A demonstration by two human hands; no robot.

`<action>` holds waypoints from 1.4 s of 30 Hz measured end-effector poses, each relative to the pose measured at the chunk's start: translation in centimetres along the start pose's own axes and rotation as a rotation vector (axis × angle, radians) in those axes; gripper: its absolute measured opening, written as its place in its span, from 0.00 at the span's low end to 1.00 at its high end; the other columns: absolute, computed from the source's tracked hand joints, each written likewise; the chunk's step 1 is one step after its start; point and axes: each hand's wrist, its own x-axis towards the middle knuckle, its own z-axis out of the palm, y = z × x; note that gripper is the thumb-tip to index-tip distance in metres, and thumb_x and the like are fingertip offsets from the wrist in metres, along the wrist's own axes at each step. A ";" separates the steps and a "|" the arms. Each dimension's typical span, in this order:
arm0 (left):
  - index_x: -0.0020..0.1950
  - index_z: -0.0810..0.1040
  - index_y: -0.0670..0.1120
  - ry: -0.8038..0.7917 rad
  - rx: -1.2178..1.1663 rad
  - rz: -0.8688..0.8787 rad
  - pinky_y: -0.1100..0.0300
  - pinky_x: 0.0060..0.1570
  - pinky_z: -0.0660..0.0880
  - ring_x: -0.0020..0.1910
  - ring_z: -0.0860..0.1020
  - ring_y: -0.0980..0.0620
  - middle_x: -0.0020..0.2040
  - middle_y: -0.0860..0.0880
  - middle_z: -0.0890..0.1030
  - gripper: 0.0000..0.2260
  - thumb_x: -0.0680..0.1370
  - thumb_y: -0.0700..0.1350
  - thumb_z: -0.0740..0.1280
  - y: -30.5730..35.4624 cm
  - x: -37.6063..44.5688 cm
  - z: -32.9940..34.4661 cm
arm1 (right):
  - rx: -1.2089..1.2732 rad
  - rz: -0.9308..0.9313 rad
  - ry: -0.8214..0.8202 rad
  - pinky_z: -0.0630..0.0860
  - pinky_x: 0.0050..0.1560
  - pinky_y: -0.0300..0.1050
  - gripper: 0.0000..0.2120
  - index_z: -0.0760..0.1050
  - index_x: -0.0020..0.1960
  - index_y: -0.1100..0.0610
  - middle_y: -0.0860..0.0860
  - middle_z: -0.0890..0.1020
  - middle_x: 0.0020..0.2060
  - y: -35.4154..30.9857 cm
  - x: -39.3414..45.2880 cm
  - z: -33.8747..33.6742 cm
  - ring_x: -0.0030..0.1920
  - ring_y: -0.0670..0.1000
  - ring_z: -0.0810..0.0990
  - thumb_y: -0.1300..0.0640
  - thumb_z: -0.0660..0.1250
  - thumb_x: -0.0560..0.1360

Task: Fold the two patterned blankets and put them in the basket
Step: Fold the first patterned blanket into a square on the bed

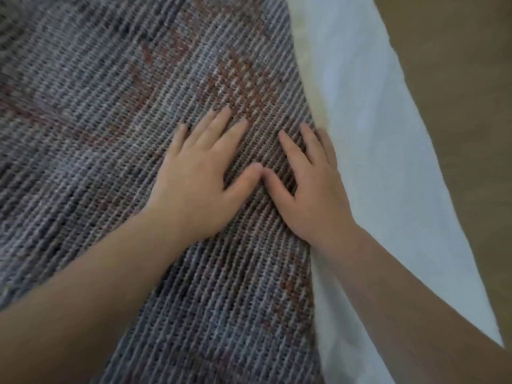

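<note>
On the patterned blanket (pixel 110 134) both hands — left hand (pixel 199 184), right hand (pixel 313 195) — press flat, its edges cut off.

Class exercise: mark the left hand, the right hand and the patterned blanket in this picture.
left hand (pixel 198 187): head view, on the back of the hand, flat on the blanket.
right hand (pixel 313 195): head view, on the back of the hand.
patterned blanket (pixel 91 112): head view, on bare ribbed weave up left of the hands.

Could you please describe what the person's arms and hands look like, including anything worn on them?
Both forearms are bare as far as the frame shows, with no sleeve in view. The left hand and the right hand wear no gloves, and no ring, watch or bracelet is visible on them or on the wrists. The fingernails look short and unpainted, though the picture is somewhat blurred.
</note>
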 end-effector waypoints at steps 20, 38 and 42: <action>0.79 0.50 0.32 -0.070 -0.462 0.261 0.37 0.76 0.56 0.81 0.51 0.44 0.81 0.41 0.51 0.45 0.79 0.69 0.50 6.2 -17.4 5.9 | 1.409 0.685 -0.223 0.81 0.54 0.48 0.35 0.69 0.72 0.52 0.53 0.86 0.52 -3.7 -17.8 -1.3 0.51 0.51 0.85 0.51 0.75 0.67; 0.82 0.45 0.48 -0.264 0.173 0.383 0.44 0.79 0.42 0.81 0.40 0.50 0.83 0.49 0.44 0.36 0.80 0.68 0.44 11.7 -17.9 7.7 | 0.246 0.376 0.529 0.72 0.50 0.35 0.09 0.76 0.56 0.54 0.41 0.80 0.43 1.6 -24.2 -6.7 0.45 0.38 0.78 0.52 0.68 0.77; 0.82 0.43 0.46 -0.270 0.288 0.349 0.47 0.78 0.40 0.81 0.43 0.49 0.83 0.47 0.46 0.37 0.80 0.68 0.41 10.2 -17.7 9.5 | 0.456 0.478 0.054 0.68 0.69 0.41 0.21 0.67 0.74 0.52 0.47 0.75 0.66 3.1 -23.9 -1.7 0.66 0.46 0.73 0.54 0.61 0.82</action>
